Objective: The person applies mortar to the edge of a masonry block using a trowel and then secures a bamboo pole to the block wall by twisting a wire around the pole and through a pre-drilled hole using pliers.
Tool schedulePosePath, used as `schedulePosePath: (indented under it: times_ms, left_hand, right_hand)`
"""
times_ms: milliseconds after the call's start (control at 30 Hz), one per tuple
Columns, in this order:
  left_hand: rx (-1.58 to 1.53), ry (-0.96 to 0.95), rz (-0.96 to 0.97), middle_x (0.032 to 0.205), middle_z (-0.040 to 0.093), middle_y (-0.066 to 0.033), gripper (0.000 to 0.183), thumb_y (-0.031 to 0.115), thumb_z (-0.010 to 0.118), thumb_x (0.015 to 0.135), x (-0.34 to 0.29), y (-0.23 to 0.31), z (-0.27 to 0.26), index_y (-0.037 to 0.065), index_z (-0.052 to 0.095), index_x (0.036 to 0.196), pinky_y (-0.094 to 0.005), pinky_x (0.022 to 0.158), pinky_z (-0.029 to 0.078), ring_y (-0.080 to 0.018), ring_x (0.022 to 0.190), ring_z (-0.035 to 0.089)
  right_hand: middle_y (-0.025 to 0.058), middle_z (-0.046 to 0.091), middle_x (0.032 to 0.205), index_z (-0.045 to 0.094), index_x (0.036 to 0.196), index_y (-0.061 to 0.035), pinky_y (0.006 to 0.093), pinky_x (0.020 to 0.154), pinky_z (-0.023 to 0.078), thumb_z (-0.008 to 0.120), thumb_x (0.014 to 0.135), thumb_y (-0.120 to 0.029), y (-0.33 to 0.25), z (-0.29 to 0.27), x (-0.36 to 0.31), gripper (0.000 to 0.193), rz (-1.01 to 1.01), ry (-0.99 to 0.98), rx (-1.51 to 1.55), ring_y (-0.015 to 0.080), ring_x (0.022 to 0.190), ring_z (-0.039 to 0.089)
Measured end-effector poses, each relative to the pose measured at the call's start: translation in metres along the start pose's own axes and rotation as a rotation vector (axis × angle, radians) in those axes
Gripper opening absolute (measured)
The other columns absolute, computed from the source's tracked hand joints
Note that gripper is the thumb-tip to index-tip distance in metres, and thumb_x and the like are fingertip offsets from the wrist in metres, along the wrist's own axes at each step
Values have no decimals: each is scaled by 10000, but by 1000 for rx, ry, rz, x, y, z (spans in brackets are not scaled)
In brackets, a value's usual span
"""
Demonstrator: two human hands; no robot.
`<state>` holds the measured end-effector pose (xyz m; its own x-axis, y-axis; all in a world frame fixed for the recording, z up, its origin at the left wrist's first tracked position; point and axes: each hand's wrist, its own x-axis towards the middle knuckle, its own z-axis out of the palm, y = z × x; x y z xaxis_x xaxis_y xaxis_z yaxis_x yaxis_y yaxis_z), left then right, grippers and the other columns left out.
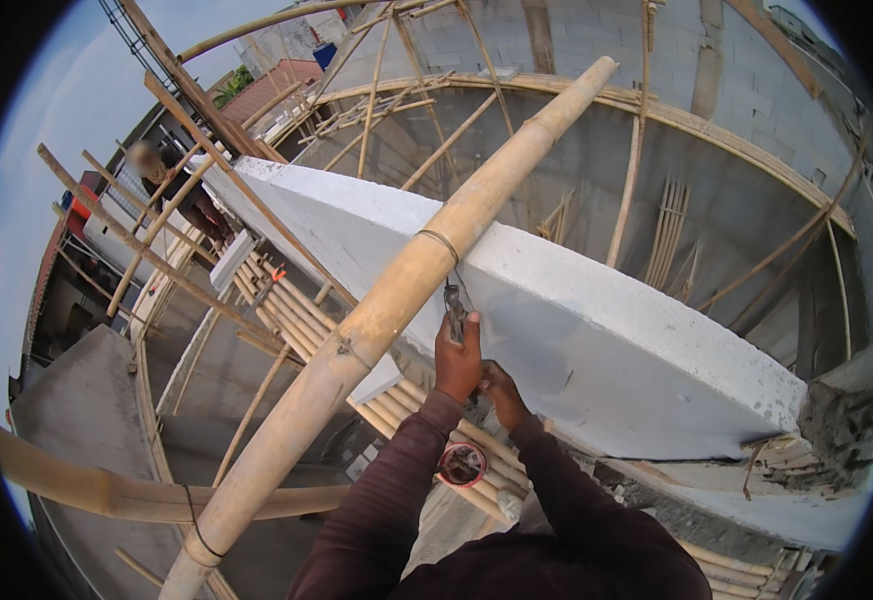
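Observation:
My left hand is closed around a pair of dark metal pliers, whose head points up toward the pole. Thin wire loops around a thick bamboo pole, and its loose end hangs beside the pliers' head. Just below and to the right, my right hand is curled close against the left one; whatever its fingers hold is hidden. Both hands are in front of a white block wall, and the pole crosses over the wall's top edge at a slant.
Beneath my arms is a platform of bamboo poles bearing a red-rimmed bucket. Orange-handled pliers lie farther left on the poles. A person is at the far left among scaffold poles. A bamboo crosspiece meets the thick pole lower left.

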<state>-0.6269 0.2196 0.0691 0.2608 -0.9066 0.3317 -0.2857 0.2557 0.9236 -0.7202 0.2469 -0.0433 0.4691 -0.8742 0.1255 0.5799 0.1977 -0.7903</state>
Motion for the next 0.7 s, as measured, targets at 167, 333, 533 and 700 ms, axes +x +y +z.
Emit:
schedulePosePath:
  times_ms: [167, 333, 533, 700]
  left_hand:
    - [55, 130, 58, 780, 578, -80, 273, 251, 533, 992, -6, 14, 13, -4, 505, 898, -339, 654, 444, -187, 689, 520]
    - [131, 179, -27, 764, 585, -149, 334, 293, 570, 978, -16, 25, 18, -31, 489, 985, -377, 667, 459, -238, 690, 559]
    - [196, 75, -119, 869, 601, -166, 392, 303, 576, 971, -21, 38, 17, -39, 443, 1110, -374, 741, 469, -238, 804, 592]
    - [3, -17, 53, 1265, 507, -199, 552, 342, 435, 1027, -21, 41, -22, -66, 346, 1388, -355, 1012, 377, -252, 1160, 497]
  right_hand:
    - [200, 630, 1092, 517, 1240, 2, 405, 868, 481, 707, 803, -109, 5, 40, -18, 490, -214, 358, -766, 329, 1027, 628]
    - [160, 692, 1017, 629, 1077, 8, 385, 818, 508, 731, 797, -144, 14, 34, -6, 335, -227, 337, -858, 267, 981, 668]
    - [208, 677, 1040, 610, 1154, 18, 392, 836, 495, 676, 871, -150, 18, 0, 2, 336, -65, 106, -657, 308, 955, 666]
    - [229, 659, 1051, 568, 1236, 20, 383, 866, 480, 622, 931, -227, -16, 17, -16, 396, -188, 142, -761, 304, 973, 641]
